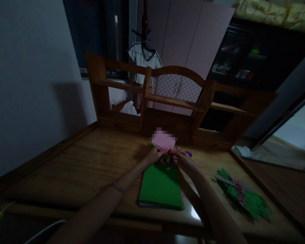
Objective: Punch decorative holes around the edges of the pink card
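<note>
Both hands meet over the far end of a stack of green sheets (161, 186) on the wooden desk. My left hand (155, 155) is closed, its fingertips at a small red and green item (168, 154). From the other side my right hand (181, 159) pinches the same item, which is too small to make out fully. Just beyond the fingers is a pink sheet (164, 140) with a row of dark marks along its near edge. A purple object (188, 154) lies right of my right hand.
A pile of green strips with pink patterned bands (240, 195) lies on the desk (91, 162) at the right. A wooden shelf unit (173, 100) rises along the back edge. A white cable (44, 232) hangs at the lower left.
</note>
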`<state>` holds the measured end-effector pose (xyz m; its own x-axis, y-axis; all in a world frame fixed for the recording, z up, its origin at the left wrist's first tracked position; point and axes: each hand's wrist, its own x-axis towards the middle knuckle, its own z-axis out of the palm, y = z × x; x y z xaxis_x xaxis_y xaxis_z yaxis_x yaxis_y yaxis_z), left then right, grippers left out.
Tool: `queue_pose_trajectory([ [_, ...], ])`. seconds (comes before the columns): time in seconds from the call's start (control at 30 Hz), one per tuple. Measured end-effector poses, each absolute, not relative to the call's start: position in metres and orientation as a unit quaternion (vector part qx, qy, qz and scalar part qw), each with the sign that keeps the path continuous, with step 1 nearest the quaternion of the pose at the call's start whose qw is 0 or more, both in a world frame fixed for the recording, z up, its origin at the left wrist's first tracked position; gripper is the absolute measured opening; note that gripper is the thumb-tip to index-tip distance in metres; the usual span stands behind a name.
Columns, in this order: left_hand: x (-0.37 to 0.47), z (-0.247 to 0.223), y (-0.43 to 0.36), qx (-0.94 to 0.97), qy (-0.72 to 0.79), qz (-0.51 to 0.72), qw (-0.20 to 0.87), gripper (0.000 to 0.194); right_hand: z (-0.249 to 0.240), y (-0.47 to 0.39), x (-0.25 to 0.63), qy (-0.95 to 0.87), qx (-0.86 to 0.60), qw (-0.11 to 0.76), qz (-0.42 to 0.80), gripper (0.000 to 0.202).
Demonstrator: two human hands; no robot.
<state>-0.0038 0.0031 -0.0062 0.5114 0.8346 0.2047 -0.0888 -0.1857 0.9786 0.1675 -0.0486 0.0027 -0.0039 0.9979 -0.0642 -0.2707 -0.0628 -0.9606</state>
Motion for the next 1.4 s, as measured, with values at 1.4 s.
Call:
queue_pose_trajectory([
  [1.4,-0.007,0.005,-0.006,0.623,0.247,0.399,0.625,0.029,0.016,-0.063,0.162,-0.476,-0.479,0.476,0.563,0.036],
])
